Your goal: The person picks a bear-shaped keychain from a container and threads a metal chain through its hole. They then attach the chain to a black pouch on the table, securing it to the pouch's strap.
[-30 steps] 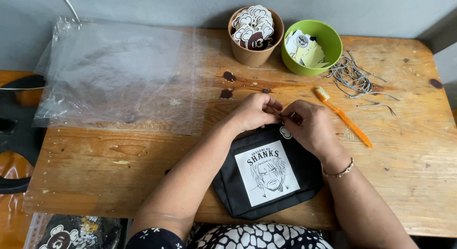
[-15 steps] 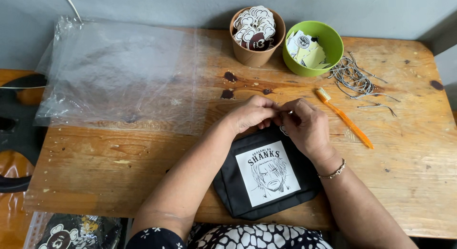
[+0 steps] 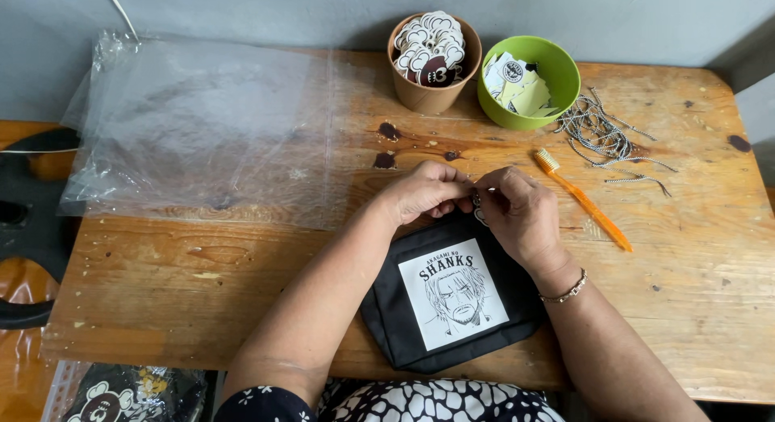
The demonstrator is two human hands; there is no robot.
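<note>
1. Black fabric pouch (image 3: 404, 325), rectangular, with a white printed portrait panel on its front, lies flat at the near edge of the worn wooden table (image 3: 710, 309), directly in front of the person.
2. Left hand (image 3: 424, 192) rests at the pouch's top edge. Its fingers are curled nearly closed, tips pinched together on something small at the pouch's upper corner.
3. Right hand (image 3: 521, 216) meets the left at the same spot. Its fingers are likewise pinched down on a small round white-and-black tag (image 3: 478, 206), which is only partly visible between the two hands. Whether a cord is also held cannot be told.
4. Judged progress: the tag sits at the pouch's top edge but appears still in hand, so the fastening looks unfinished.
5. Supplies stand at the far edge: a brown round cup (image 3: 428, 95) full of white die-cut tags, and just beside it a green round bowl (image 3: 557, 107) holding pale paper labels.
6. A loose bundle of black-and-white cords (image 3: 601, 131) lies right of the bowl; an orange toothbrush (image 3: 585, 202) lies near the right hand.
7. A large clear plastic sheet (image 3: 194, 123) covers the table's left part, well apart from the pouch.
</note>
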